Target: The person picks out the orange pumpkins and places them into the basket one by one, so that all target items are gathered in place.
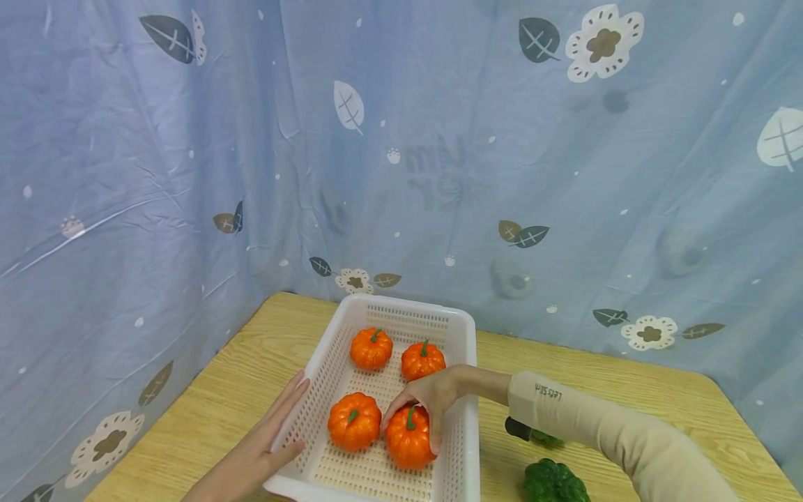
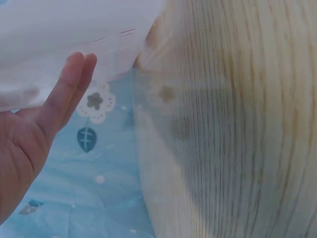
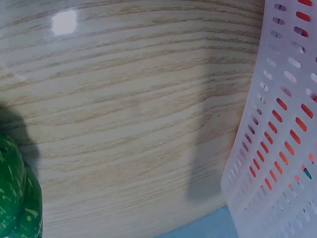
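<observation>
A white plastic basket (image 1: 401, 302) with slotted walls holds several small orange pumpkins with green stems. My right hand (image 1: 433, 394) reaches over its right wall and grips the front right pumpkin (image 1: 408, 443), thumb and fingers curled round its sides. Beside that one sits another pumpkin (image 1: 354, 422); farther back are a left pumpkin (image 1: 370, 350) and a right pumpkin (image 1: 422, 361). Along the left wall, my left hand (image 1: 260, 439) rests with straight fingers. The left wrist view shows that hand (image 2: 37, 134) with fingers extended beside the white basket wall (image 2: 114, 44). My right hand is outside the right wrist view.
To the basket's right, a dark green pumpkin-like vegetable (image 1: 555, 481) lies on the wooden table (image 1: 627, 390). Another green one (image 1: 547, 438) is mostly hidden under my right forearm. A blue patterned curtain (image 1: 408, 153) hangs behind and left of the table.
</observation>
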Demonstrator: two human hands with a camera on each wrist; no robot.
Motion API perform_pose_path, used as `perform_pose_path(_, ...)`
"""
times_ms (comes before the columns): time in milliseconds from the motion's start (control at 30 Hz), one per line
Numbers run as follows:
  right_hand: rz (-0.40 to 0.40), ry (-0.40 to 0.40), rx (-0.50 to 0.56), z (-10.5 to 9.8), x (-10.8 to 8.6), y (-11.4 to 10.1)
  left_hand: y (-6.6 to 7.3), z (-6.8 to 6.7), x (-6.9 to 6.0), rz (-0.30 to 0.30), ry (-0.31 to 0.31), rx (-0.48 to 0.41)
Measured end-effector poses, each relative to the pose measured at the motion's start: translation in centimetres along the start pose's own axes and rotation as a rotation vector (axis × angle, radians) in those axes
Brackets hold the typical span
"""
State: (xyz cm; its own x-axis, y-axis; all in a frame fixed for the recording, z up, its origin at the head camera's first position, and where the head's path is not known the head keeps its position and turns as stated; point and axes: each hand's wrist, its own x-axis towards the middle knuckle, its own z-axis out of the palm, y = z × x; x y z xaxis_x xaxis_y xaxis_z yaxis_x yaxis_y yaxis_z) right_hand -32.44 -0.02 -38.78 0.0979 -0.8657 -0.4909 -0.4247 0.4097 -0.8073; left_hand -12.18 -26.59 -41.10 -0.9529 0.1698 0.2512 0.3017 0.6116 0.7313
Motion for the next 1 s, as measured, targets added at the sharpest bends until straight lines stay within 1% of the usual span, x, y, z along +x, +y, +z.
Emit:
perform_pose_path(67,0.003,0.000,0.017,0.01,-0.02,0.05,-0.01,0.00,-0.01,0.005,0.002,0.007)
perform_pose_path(133,0.008,0.002,0.023,0.03,-0.04,0.09,0.04,0.02,-0.01,-0.006,-0.005,-0.017)
perform_pose_path(233,0.014,0.003,0.009,0.05,-0.06,0.13,0.13,0.04,0.00,-0.027,-0.017,-0.055)
perform_pose_path(333,0.009,-0.001,-0.025,0.02,-0.12,0.10,0.18,0.04,-0.01,-0.036,-0.020,-0.065)
perform_pose_path(567,-0.014,-0.010,-0.069,-0.30,-0.42,-0.05,0.17,-0.02,-0.07,-0.026,-0.014,-0.062)
perform_pose_path(700,-0.018,-0.013,-0.069,-0.42,-0.47,-0.06,0.15,-0.08,-0.06,-0.034,-0.022,-0.070)
perform_pose_path(867,-0.029,-0.019,-0.057,-0.50,-0.48,-0.02,0.12,-0.05,-0.08,-0.037,-0.023,-0.054)
perform_pose_path(1000,-0.005,-0.009,-0.033,-0.55,-0.57,-0.02,0.12,0.00,-0.11,-0.031,-0.021,-0.044)
